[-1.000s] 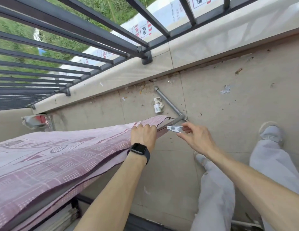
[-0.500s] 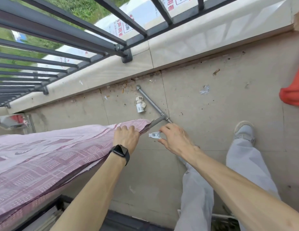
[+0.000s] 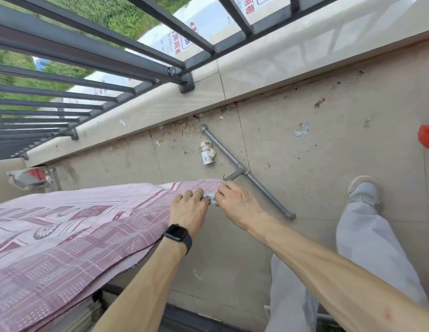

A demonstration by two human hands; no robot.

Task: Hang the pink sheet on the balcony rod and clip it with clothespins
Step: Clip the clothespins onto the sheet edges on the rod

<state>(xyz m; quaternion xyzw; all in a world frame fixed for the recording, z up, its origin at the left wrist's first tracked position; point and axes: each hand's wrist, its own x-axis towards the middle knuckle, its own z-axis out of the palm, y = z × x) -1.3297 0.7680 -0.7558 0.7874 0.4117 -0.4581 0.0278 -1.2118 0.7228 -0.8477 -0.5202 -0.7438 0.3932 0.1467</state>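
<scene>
Bright, even daylight, only faint soft shadows; wide-angle bending at the edges, slight blur overall.

Both bare forearms reach up from the bottom of the frame and meet near its middle. The left hand (image 3: 188, 208), a dark watch (image 3: 177, 236) on its wrist and a ring (image 3: 198, 191) on one finger, lies knuckles up with fingers curled down. The right hand (image 3: 237, 203), just beside it and touching at the fingertips, has thumb and fingers pinched together. Pale trouser legs and one shoe (image 3: 363, 191) show at lower right.
</scene>
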